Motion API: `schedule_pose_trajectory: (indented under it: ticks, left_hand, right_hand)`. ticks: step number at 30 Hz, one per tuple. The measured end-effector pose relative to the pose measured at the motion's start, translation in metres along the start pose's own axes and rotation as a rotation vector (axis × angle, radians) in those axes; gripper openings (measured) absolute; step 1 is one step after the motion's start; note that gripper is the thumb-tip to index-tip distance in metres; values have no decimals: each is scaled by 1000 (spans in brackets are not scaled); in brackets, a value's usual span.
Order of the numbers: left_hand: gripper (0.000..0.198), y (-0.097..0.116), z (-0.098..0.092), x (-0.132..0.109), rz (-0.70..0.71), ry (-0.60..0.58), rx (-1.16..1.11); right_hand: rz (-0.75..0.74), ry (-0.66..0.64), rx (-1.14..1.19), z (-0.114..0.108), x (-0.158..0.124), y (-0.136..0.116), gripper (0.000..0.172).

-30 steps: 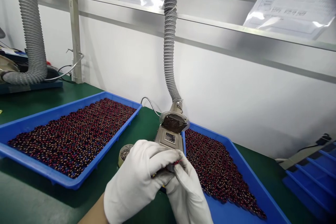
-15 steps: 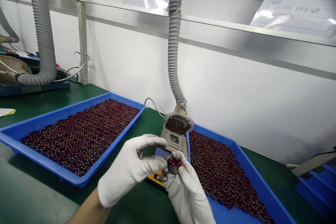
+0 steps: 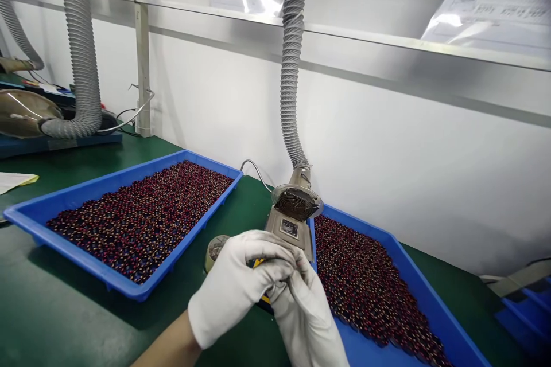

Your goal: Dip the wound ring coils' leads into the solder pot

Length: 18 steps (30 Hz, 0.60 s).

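Note:
White-gloved, my left hand (image 3: 243,278) is closed, its thumb and fingertips pressed together against my right fingertips. My right hand (image 3: 305,315), in a white glove too, is pinched shut at the same spot. Between them is the small round black part with red on its top, which showed half a second ago; the fingers now cover it. Behind the hands stands a metal bench unit (image 3: 289,228) with a round fan-like hood (image 3: 297,200). A bit of yellow on a device (image 3: 266,299) peeks out under the fingers.
Two blue trays, one at left (image 3: 142,291) and one at right (image 3: 424,287), hold masses of small black-and-red round parts. A small round container (image 3: 214,251) stands left of the hands on the green table (image 3: 86,304). A grey duct hose (image 3: 290,80) hangs down to the hood.
My left hand has moved right and its fingers have closed over the round part, hiding it. The small container has come into sight. The view has shifted slightly.

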<state>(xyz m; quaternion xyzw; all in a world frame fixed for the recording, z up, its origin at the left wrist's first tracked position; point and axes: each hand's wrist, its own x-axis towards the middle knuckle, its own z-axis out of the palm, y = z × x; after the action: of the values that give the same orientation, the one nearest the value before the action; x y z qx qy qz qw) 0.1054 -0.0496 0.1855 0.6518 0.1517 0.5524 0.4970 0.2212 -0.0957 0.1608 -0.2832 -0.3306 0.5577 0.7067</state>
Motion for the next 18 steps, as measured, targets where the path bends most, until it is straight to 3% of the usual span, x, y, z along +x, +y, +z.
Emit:
schedule_pose_trajectory:
  ticks: [3,6,9,12,18]
  left_hand:
    - [6,-2,0,-2,110,129,-45]
    - [9,1,-7,-3,72,234,-77]
    - [14,4,-8,-1,-44,67,68]
    - [5,3,-2,0,-2,-3,108]
    - [10,3,-10,-2,144,271,154]
  right_hand:
    - [-13,-22,1,1,0,1,24]
    - [16,-28,-13,1,-1,-1,25]
    - [33,-21,20,3,-2,-1,23]
    - [21,-16,32,4,-2,0,19]
    - [53,-54,41,-2,-1,-3,16]
